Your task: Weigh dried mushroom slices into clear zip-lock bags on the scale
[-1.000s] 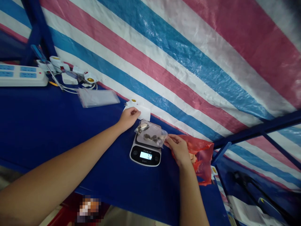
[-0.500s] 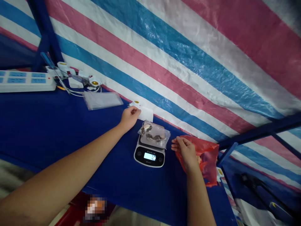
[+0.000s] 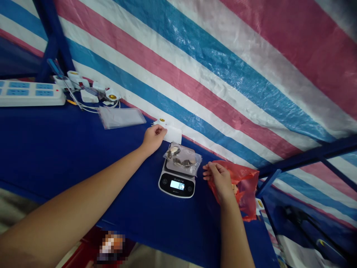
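Note:
A white digital kitchen scale (image 3: pixel 176 191) stands on the blue table, its lit display reading about 8.5. On its pan lies a clear plastic bag (image 3: pixel 195 167) with several dark and pale dried pieces (image 3: pixel 182 162) inside. My left hand (image 3: pixel 154 138) rests behind and left of the scale, fingers curled together at the edge of a white slip of paper (image 3: pixel 173 134); whether they pinch anything is hidden. To the right of the scale, my right hand (image 3: pixel 219 178) hovers with bent fingers apart, holding nothing visible. Just beyond it lies a red plastic bag (image 3: pixel 248 186), open, with pale pieces (image 3: pixel 234 189) in it.
At the back left lie a power strip (image 3: pixel 30 100), white plugs with cables (image 3: pixel 89 96), a screwdriver (image 3: pixel 60 72) and a stack of clear bags (image 3: pixel 121 117). Another plug (image 3: pixel 160 121) sits near my left hand. A striped tarp (image 3: pixel 178 67) slopes behind the table.
The scale's display has gone from about 7.2 to about 8.5. Both hands and the bags keep practically the same places.

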The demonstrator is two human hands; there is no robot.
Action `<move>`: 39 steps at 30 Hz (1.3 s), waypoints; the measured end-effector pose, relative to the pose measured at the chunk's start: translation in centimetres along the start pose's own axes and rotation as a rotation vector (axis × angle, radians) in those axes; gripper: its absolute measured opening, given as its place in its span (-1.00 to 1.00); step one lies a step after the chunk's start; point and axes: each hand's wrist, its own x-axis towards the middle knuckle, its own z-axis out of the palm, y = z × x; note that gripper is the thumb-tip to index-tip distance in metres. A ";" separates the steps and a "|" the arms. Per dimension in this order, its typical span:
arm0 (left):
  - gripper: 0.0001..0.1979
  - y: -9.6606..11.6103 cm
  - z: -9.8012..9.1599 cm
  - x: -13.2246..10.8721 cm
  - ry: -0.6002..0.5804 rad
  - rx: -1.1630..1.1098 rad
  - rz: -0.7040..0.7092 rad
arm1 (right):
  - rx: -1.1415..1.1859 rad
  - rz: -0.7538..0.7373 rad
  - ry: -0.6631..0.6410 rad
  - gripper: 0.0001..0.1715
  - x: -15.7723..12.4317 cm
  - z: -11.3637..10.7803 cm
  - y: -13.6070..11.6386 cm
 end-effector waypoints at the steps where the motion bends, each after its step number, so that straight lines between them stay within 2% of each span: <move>1: -0.80 0.0 0.0 0.0 0.001 0.001 0.000 | -0.001 -0.001 -0.002 -0.40 0.0 0.0 0.0; 20: -0.80 0.0 0.0 -0.1 -0.020 0.000 -0.007 | -0.025 -0.028 -0.027 -0.47 -0.3 -0.1 -0.3; 25: -0.80 -0.1 0.1 0.0 -0.031 0.009 -0.003 | -0.059 -0.044 -0.075 -0.56 -0.4 -0.2 -0.2; 28: -0.82 0.5 -0.2 -0.1 -0.044 0.038 0.029 | -0.114 -0.056 -0.086 -0.62 -0.4 -0.3 0.0; 31: -0.88 2.2 -0.5 -1.1 -0.184 0.146 0.219 | -0.177 -0.062 -0.104 -0.69 -0.3 -0.5 0.2; 35: -0.83 4.6 0.2 -3.6 -0.551 0.338 0.570 | -0.264 -0.232 -0.144 -0.70 0.1 0.1 0.6; 37: -0.78 5.0 1.0 -4.6 -0.646 0.408 0.631 | -0.311 -0.343 -0.175 -0.70 0.3 0.7 1.0; 39: -0.77 4.8 1.6 -5.3 -0.687 0.450 0.658 | -0.352 -0.411 -0.200 -0.68 0.5 1.3 1.3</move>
